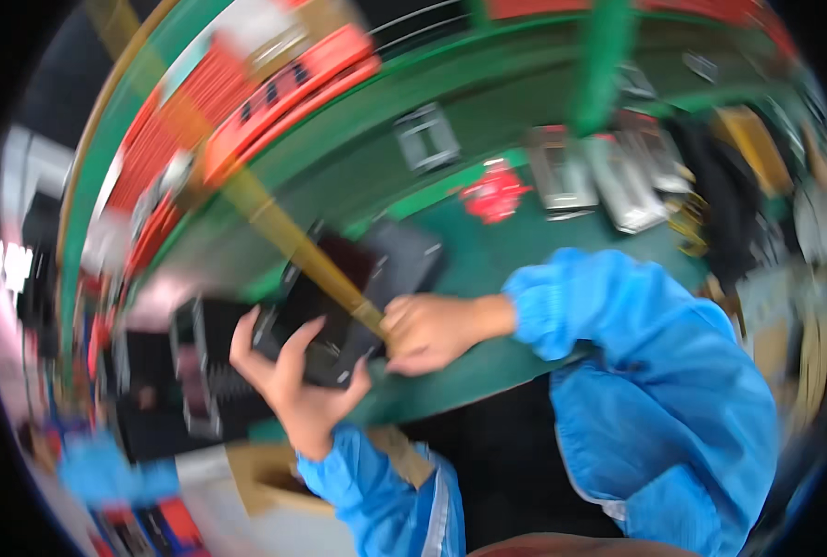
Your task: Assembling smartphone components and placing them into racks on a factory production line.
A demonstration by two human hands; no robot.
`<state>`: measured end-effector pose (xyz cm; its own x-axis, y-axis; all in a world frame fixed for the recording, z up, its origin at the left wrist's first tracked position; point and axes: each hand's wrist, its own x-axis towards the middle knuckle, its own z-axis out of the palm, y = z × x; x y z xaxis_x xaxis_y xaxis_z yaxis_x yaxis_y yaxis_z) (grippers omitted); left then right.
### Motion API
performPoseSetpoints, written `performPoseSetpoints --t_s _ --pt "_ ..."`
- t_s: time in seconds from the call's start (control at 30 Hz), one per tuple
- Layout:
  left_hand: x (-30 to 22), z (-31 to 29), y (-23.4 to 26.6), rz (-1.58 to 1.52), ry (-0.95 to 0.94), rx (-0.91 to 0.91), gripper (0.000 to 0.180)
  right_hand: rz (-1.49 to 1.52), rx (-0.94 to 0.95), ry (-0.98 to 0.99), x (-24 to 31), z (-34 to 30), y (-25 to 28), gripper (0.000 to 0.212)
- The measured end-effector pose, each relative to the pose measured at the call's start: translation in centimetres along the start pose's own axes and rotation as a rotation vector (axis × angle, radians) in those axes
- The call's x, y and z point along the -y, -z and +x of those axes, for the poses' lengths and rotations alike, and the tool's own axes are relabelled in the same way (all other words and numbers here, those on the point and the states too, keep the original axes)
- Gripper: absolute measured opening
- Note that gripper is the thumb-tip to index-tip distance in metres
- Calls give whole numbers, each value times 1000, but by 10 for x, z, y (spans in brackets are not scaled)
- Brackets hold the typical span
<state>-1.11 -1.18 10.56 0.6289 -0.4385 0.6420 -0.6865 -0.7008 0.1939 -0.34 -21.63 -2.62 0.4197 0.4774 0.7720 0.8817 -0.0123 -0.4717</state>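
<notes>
1. Your right hand [432,332], near the frame's centre, is curled closed on the lower end of a long, flat, translucent amber strip [269,216].
2. Your left hand [297,382], lower left of centre, spreads its fingers wide over a glossy black rectangular object [337,311]; contact cannot be told.
3. The smooth-looking, ribbon-like strip slants from the upper left, passing before the black object.
4. Beneath lies a smooth green tabletop [474,373].

Seemingly no readable text; blurred.
</notes>
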Motion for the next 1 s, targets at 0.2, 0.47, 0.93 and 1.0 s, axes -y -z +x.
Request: performPoseSetpoints --t_s 0.2,0.47,0.93,1.0 --pt "19 -18 91 246 112 -255 61 56 91 -38 6 13 -4 39" --pt "82 -67 113 138 535 -251 49 128 69 -230 15 22 6 42" --pt "24 -64 -82 -374 293 63 102 -17 -761 -683 -174 29 180 42" --pt "33 -75 -94 -391 274 26 110 -253 -572 -692 -208 4 174 35"
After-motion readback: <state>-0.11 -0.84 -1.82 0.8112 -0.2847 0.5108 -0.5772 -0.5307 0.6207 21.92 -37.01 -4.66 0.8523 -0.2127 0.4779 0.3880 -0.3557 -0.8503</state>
